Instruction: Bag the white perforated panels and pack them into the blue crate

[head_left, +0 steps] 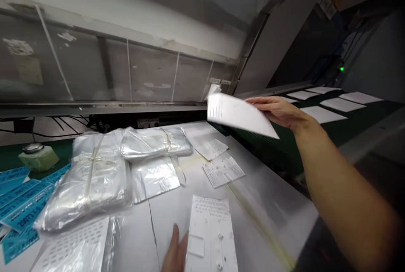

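My right hand (278,109) grips a thin white sheet-like panel (242,115) by its right edge and holds it above the table and belt. The panel is tilted, with a row of narrow slots at its left end, and is smeared by motion. At the bottom, my left hand (175,248) is partly in view beside a white plastic panel (210,234) with small holes and raised bosses. Its thumb is stretched up and apart; the other fingers reach the panel's left edge and are partly hidden by it. Two small printed white leaflets (224,172) lie beyond.
Tied bundles of clear plastic bags (95,175) lie left of centre. Blue printed strips (28,204) and a glass jar with a metal lid (38,156) are farther left. Along the right, a green conveyor belt (294,115) carries several white sheets (343,104). A metal-framed wall panel stands behind.
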A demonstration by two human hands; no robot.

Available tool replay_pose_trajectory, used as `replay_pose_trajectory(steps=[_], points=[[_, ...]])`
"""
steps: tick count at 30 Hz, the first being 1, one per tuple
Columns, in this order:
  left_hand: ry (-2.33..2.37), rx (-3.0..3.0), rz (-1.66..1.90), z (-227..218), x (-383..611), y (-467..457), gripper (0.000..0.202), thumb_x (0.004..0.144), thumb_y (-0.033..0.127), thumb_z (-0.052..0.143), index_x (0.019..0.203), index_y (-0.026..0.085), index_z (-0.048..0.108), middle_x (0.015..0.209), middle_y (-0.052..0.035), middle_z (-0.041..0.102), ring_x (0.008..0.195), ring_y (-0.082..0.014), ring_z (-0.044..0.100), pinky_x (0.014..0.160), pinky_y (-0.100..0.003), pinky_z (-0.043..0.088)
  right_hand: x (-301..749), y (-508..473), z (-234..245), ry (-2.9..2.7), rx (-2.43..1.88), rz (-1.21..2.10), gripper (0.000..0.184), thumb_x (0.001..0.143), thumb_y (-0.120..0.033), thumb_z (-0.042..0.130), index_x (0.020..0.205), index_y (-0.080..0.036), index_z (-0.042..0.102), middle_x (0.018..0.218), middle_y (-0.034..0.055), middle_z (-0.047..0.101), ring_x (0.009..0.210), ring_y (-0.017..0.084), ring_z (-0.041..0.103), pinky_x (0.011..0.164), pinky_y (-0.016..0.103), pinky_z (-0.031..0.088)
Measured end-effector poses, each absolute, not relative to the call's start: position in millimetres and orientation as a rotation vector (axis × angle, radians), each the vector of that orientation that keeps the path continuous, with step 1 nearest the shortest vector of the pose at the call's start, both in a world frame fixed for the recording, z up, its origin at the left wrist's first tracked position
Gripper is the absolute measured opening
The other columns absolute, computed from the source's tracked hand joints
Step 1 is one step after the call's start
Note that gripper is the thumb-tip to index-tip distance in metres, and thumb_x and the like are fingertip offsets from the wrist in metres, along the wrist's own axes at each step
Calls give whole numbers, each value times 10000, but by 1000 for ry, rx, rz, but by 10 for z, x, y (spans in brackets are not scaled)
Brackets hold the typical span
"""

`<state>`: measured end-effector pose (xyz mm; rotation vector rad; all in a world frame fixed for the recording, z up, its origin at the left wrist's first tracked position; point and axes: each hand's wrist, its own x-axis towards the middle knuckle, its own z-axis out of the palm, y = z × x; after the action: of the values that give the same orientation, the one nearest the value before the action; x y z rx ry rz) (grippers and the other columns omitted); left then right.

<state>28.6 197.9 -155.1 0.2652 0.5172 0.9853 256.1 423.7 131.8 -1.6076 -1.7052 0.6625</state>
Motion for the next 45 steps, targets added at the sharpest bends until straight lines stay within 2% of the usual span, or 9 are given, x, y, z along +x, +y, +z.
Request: replay_pose_trajectory(steps=[3, 6, 11, 17, 23, 27, 34, 39, 45], points=[[404, 257, 908, -1534, 314, 1881, 671, 856, 621, 309, 1375, 202, 376, 1310, -56, 541, 1313, -308, 338, 1068, -493, 256, 2225, 3633, 1142, -2116, -1530, 1177, 244, 648, -86, 661, 883, -92, 728, 885, 50, 727, 840, 208, 665, 802, 295, 491], [326, 243, 863, -1472, 291, 1809, 706, 838, 633, 347, 1355, 155, 410, 1278, -111, 564, 1262, -344, 407, 1067, -487, 263, 1735, 3183, 721, -2652, -1166, 1635, 240, 669, -61, 583, 799, -172, 752, 841, -9, 741, 860, 181, 669, 814, 258, 482], [329, 266, 899, -1411, 254, 1666, 551, 843, 385, 532, 1334, 158, 429, 1129, -135, 657, 1090, -331, 577, 987, -472, 373, 1391, 2970, 171, -2622, -1266, 1436, 208, 527, -44, 668, 610, -222, 737, 620, -47, 708, 633, 164, 660, 647, 242, 488], [570, 293, 1113, -1283, 301, 1650, 565, 802, 257, 611, 1331, 213, 417, 1068, -117, 678, 951, -282, 651, 858, -412, 487, 1718, 2652, -76, -1796, -1548, 775, 446, 838, -454, 465, 1233, -251, 495, 1352, 44, 477, 1243, 211, 419, 1020, 364, 312], [616, 283, 1250, -1225, 356, 1654, 546, 793, 287, 621, 1305, 225, 442, 1135, -118, 646, 983, -272, 635, 871, -416, 489, 1741, 1899, -895, -1411, -1664, 1053, 417, 778, -601, 494, 834, -196, 576, 879, 87, 690, 769, 257, 655, 643, 356, 523], [612, 303, 1301, -1305, 362, 1681, 564, 777, 349, 642, 1290, 208, 456, 1155, -126, 636, 1021, -285, 616, 907, -434, 466, 1660, 1791, -1055, -1245, -1575, 1270, 436, 799, -605, 448, 905, -204, 579, 880, 63, 701, 747, 245, 663, 561, 321, 523], [782, 505, 1338, -1438, 348, 1716, 552, 762, 443, 629, 1222, 161, 512, 1180, -154, 616, 1058, -306, 591, 915, -417, 458, 1610, 1790, -1215, -1042, -1386, 1442, 499, 708, -562, 625, 1047, -203, 552, 959, 78, 695, 893, 287, 652, 697, 376, 542], [1514, 864, 1504, -1413, 495, 1569, 554, 821, 479, 517, 1285, 185, 446, 1352, -120, 464, 1180, -277, 483, 977, -379, 393, 1798, 1819, -1305, -899, -1350, 1429, 822, 659, -579, 665, 1336, -262, 322, 1106, 118, 641, 980, 344, 623, 755, 475, 525], [2017, 1642, 941, -1018, 410, 2238, 360, 955, 342, 267, 1171, 226, 531, 1162, -58, 596, 1088, -163, 531, 922, -277, 412, 2058, 1942, -1463, -1024, -1412, 1181, 788, 727, -587, 584, 1402, -341, 261, 1471, 19, 307, 1333, 303, 288, 1056, 473, 300]])
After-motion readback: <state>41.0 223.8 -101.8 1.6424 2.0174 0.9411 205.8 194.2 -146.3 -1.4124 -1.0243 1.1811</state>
